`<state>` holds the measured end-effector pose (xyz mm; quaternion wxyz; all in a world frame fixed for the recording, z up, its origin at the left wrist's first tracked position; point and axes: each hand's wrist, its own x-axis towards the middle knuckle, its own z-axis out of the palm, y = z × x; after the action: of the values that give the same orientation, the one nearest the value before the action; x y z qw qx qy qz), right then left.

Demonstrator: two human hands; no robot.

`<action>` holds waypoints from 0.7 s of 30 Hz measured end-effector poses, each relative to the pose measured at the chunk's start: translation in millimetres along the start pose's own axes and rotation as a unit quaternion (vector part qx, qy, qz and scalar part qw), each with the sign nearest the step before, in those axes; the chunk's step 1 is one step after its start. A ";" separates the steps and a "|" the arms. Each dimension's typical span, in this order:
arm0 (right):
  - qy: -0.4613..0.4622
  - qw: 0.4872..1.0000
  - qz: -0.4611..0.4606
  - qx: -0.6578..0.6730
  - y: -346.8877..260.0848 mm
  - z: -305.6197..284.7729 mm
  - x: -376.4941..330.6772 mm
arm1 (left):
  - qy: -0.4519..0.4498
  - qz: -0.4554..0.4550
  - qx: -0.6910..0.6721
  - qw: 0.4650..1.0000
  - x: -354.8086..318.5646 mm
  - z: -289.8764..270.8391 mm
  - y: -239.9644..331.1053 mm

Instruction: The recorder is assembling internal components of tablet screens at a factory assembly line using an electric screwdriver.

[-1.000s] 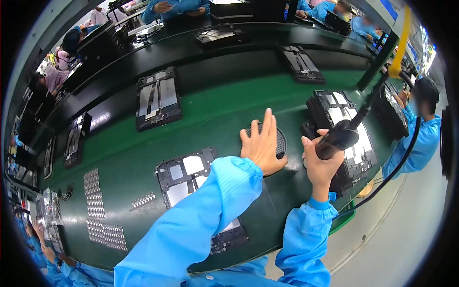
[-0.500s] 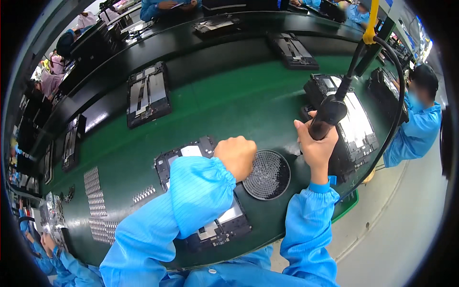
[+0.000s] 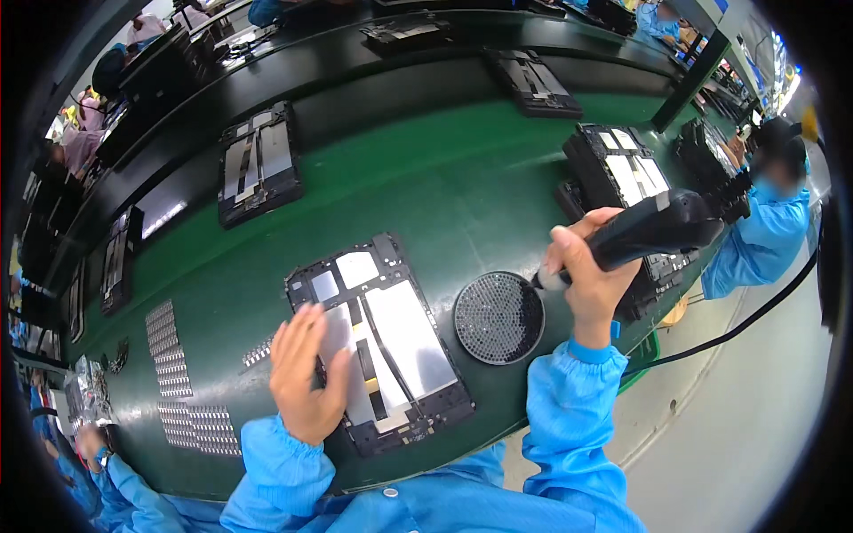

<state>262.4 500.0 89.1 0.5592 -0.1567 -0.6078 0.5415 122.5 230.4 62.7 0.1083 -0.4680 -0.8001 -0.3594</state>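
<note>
Light was bright and fairly even over the green table [image 3: 498, 213], with a pale sheen toward its left edge and a white streak of glare on the black ledge [image 3: 382, 107] past its far edge. Silver panels [image 3: 410, 338] near the front edge shone pale. Blur softened the left hand [image 3: 306, 382], chiefly its fingers [image 3: 289, 342]. Fisheye distortion bowed the table's edges inside a black rim; beyond the right edge, a person's head [image 3: 782, 160] was smeared.
</note>
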 end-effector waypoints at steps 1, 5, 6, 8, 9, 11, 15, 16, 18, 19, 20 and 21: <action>-0.021 0.998 0.005 0.062 -2.9 6.1 -4.0 | -0.002 0.001 -0.004 1.000 -9.5 3.4 -2.6; -0.058 0.994 0.040 0.079 5.2 21.1 -12.4 | -0.006 -0.110 -0.136 0.984 -22.6 21.5 -10.9; -0.063 0.993 0.051 0.090 7.6 23.6 -13.1 | 0.029 -0.126 -0.206 0.970 -19.1 29.0 -9.7; -0.072 0.992 0.055 0.083 14.3 25.1 -14.1 | 0.045 -0.119 -0.275 0.953 -15.0 36.9 -12.0; -0.077 0.992 0.057 0.076 17.3 24.2 -13.9 | 0.046 -0.121 -0.276 0.952 -12.4 39.4 -9.8; -0.083 0.992 0.069 0.060 20.4 22.6 -12.3 | 0.044 -0.111 -0.257 0.959 -8.4 43.4 -3.0; -0.076 0.994 0.061 0.057 22.8 23.9 -10.5 | 0.025 -0.088 -0.231 0.969 -8.2 46.2 3.6; -0.077 0.994 0.060 0.056 22.9 23.9 -10.3 | 0.025 -0.090 -0.232 0.968 -8.5 47.3 4.3; -0.077 0.993 0.066 0.053 23.9 22.7 -9.6 | 0.052 -0.082 -0.176 0.980 -8.3 50.2 6.0; -0.077 0.993 0.069 0.051 24.7 21.7 -8.7 | 0.052 -0.083 -0.176 0.979 -7.7 50.4 8.3; -0.077 0.993 0.070 0.050 26.0 20.8 -7.3 | 0.042 -0.068 -0.157 0.984 -6.9 49.4 11.4; -0.082 0.993 0.072 0.047 27.6 20.6 -6.4 | 0.032 -0.053 -0.139 0.988 -6.8 48.9 12.9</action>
<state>235.5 495.0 67.2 0.4736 -0.1291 -0.6128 0.6192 144.7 262.7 30.2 0.0484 -0.4242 -0.7621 -0.4868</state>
